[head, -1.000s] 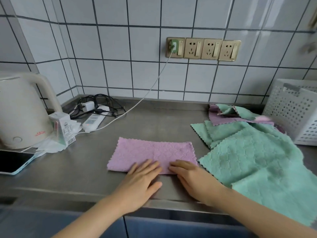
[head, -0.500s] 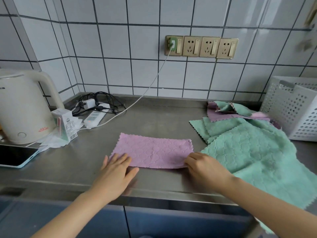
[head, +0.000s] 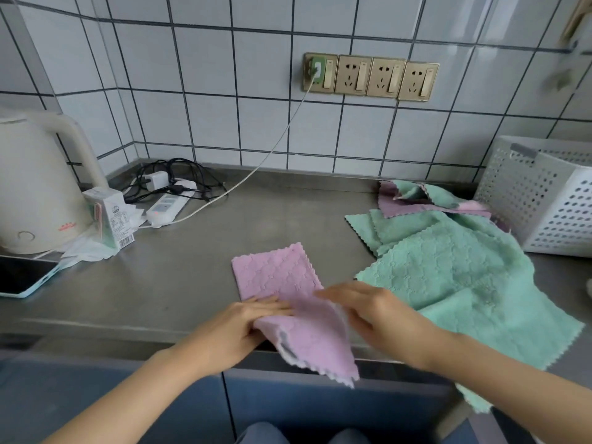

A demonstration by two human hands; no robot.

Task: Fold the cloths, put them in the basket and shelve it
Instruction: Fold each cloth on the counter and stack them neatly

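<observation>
The pink cloth (head: pixel 282 283) is being held at the front edge of the steel counter (head: pixel 179 277), its far part lying flat and its near part hanging past the edge. Its left side is being gripped by the left hand (head: pixel 237 328). The right hand (head: pixel 374 312) is blurred beside the fold; whether it is gripping cannot be told. Green cloths (head: pixel 455 277) are being left spread just to the right, against the white basket (head: pixel 544 200).
</observation>
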